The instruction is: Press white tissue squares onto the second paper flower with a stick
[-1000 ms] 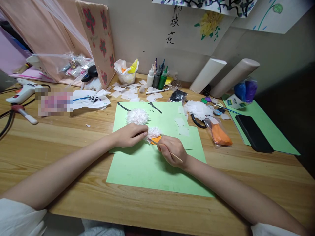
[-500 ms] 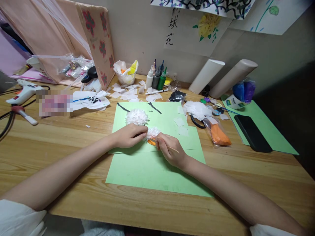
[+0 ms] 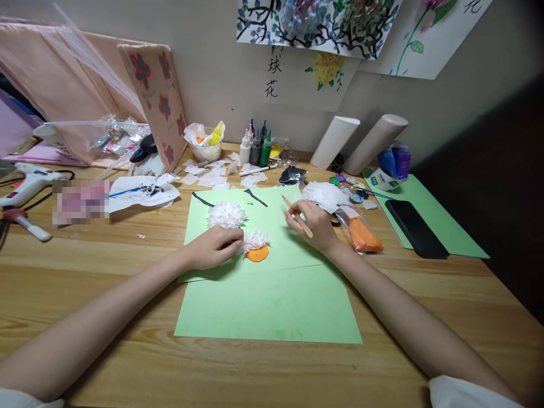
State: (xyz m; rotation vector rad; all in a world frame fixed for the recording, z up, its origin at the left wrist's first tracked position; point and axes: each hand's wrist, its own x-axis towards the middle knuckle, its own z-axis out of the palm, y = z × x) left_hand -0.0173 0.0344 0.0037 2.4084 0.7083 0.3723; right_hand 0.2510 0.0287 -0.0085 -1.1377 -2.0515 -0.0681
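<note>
Pinching stick (image 3: 307,231), right grip (image 3: 313,223) moved away from orange disc (image 3: 257,254) (left grip (image 3: 216,247) closure unclear).

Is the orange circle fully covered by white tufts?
No, the orange circle shows bare along its lower part, below the white tufts.

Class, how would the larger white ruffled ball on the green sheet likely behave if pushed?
The larger white ruffled ball is probably light, looking like gathered, thin papery frills. Its projecting edges would likely crumple easily. Its underside is hidden, so it may be stuck.
</note>
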